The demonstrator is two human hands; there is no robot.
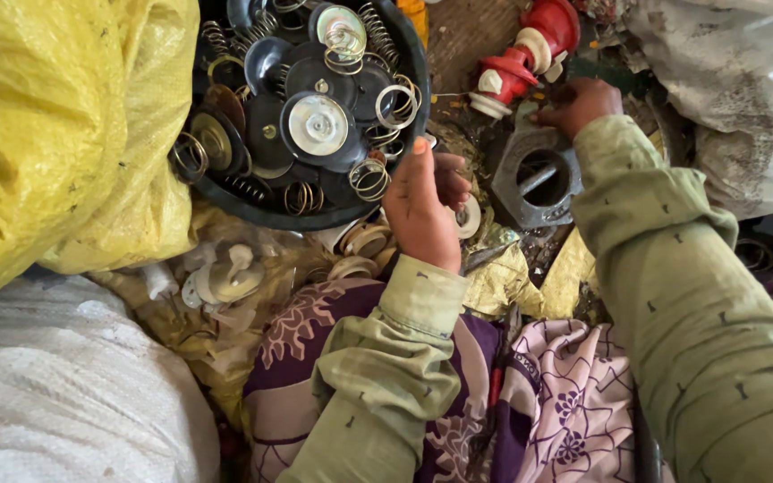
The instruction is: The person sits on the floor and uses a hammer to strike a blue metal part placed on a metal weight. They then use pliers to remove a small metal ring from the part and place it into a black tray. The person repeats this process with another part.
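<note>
While our left hand (422, 210) pinches a white disc (469, 217) at the basin's (225, 201) five o'clock, we keep our right hand (577, 103), fingers curled on small parts, steady by the red valve (530, 49).

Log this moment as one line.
left hand: beside round black basin of springs | right hand: near red plastic valve, above grey metal housing

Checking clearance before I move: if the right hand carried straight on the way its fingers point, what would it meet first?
Probably the red valve fitting, just past the right hand; depth between them is unclear.
</note>
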